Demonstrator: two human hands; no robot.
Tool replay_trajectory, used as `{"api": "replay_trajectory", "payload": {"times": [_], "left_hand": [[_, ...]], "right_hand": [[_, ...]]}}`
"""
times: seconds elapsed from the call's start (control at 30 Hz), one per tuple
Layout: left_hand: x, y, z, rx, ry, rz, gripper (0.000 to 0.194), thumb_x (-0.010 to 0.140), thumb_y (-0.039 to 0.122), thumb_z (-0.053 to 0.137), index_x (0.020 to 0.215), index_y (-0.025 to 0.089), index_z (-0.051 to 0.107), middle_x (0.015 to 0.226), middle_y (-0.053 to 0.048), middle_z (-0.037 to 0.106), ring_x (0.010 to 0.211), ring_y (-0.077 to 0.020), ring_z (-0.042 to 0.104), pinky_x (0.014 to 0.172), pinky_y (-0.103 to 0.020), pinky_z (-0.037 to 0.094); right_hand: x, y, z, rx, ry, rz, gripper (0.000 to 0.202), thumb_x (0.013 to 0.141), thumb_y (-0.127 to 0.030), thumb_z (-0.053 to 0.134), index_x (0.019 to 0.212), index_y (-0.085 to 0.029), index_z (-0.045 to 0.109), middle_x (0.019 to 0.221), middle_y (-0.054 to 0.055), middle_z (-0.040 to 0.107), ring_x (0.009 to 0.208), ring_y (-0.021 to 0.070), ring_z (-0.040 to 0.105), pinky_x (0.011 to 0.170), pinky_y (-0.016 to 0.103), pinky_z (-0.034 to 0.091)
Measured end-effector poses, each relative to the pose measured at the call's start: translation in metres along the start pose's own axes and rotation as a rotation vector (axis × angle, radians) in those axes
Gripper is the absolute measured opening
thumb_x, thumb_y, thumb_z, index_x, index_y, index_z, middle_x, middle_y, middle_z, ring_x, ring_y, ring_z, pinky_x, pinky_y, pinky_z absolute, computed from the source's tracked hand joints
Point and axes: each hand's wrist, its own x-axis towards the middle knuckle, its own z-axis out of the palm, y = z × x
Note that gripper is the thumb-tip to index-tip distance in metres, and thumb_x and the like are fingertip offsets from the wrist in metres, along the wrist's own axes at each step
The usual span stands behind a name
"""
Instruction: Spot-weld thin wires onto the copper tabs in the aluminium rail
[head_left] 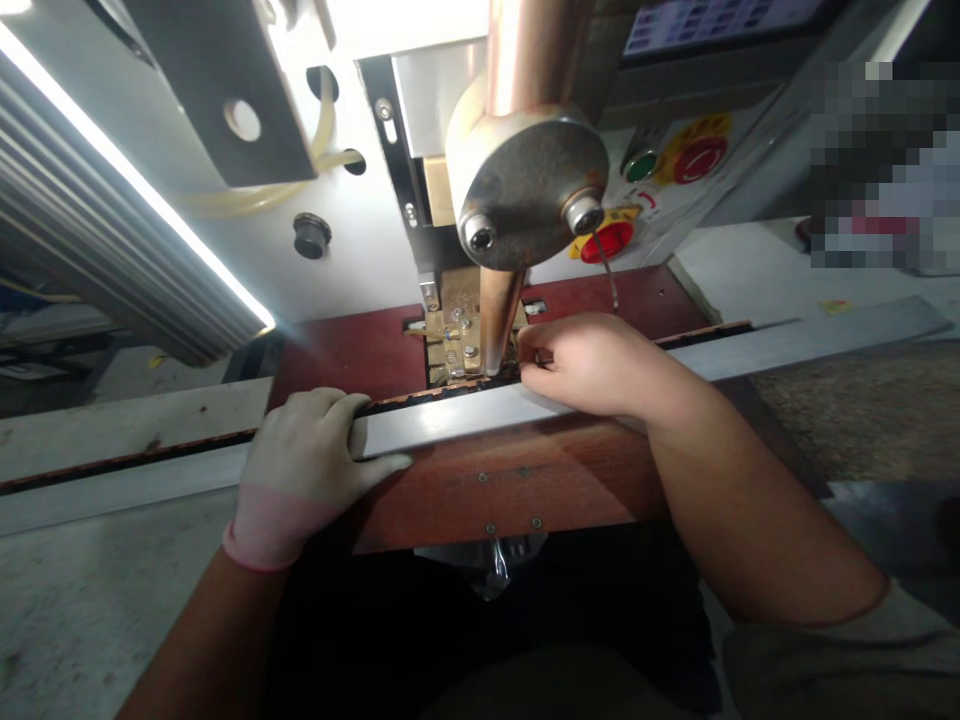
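Note:
A long, flat silvery metal bar (450, 420) lies across the machine's front, with a dark and copper-coloured strip (420, 396) along its far edge. My left hand (304, 465), in a white glove with a pink cuff, is closed round the bar, thumb on the near side and fingers over the top. My bare right hand (592, 365) rests at the bar's far edge, its thumb and index finger pinched together. Whatever lies in the pinch is too small to make out. Just left of those fingertips, a copper rod (501, 310) reaches down to the strip.
A round clamp head (529, 185) with two bolts holds the rod. Behind it stand a brass block (457, 335) with screws, a red emergency button (700, 160) and a green button (640, 166). A reddish-brown board (510, 485) fronts the machine. A bright light strip (135, 170) slants down at left.

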Motion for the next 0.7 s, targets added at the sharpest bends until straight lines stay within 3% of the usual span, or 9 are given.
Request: {"api": "replay_trajectory", "payload": {"times": [0.2, 0.33, 0.47, 0.7], "left_hand": [[-0.003, 0.002, -0.001, -0.028, 0.007, -0.025, 0.068, 0.083, 0.072, 0.077, 0.126, 0.02, 0.067, 0.113, -0.013, 0.072, 0.105, -0.036, 0.066, 0.094, -0.052, 0.052], [-0.007, -0.015, -0.005, -0.039, -0.027, 0.004, 0.067, 0.082, 0.066, 0.081, 0.127, 0.018, 0.068, 0.115, -0.013, 0.071, 0.105, -0.0356, 0.065, 0.094, -0.051, 0.052], [-0.01, -0.028, -0.01, -0.033, -0.052, -0.046, 0.063, 0.078, 0.067, 0.084, 0.117, 0.019, 0.071, 0.104, -0.011, 0.071, 0.099, -0.0344, 0.064, 0.09, -0.049, 0.052], [-0.01, -0.026, -0.01, -0.037, -0.04, -0.033, 0.062, 0.079, 0.066, 0.083, 0.115, 0.018, 0.071, 0.103, -0.011, 0.07, 0.099, -0.0336, 0.064, 0.089, -0.048, 0.051]], "right_hand": [[-0.001, -0.004, -0.001, -0.01, -0.004, 0.025, 0.02, 0.089, -0.03, 0.059, 0.093, -0.023, 0.077, 0.094, 0.005, 0.081, 0.081, 0.0216, 0.067, 0.069, 0.034, 0.042], [0.0, -0.003, -0.001, 0.0, -0.008, 0.032, 0.02, 0.089, -0.029, 0.061, 0.094, -0.022, 0.079, 0.095, 0.005, 0.082, 0.079, 0.0211, 0.066, 0.068, 0.033, 0.041], [-0.001, -0.002, 0.0, -0.011, 0.025, 0.024, 0.021, 0.089, -0.031, 0.061, 0.095, -0.023, 0.079, 0.094, 0.005, 0.082, 0.08, 0.0217, 0.067, 0.068, 0.033, 0.041], [-0.002, -0.003, -0.002, 0.0, 0.053, 0.006, 0.021, 0.089, -0.033, 0.062, 0.094, -0.023, 0.08, 0.089, 0.005, 0.081, 0.076, 0.0218, 0.066, 0.067, 0.033, 0.039]]}}
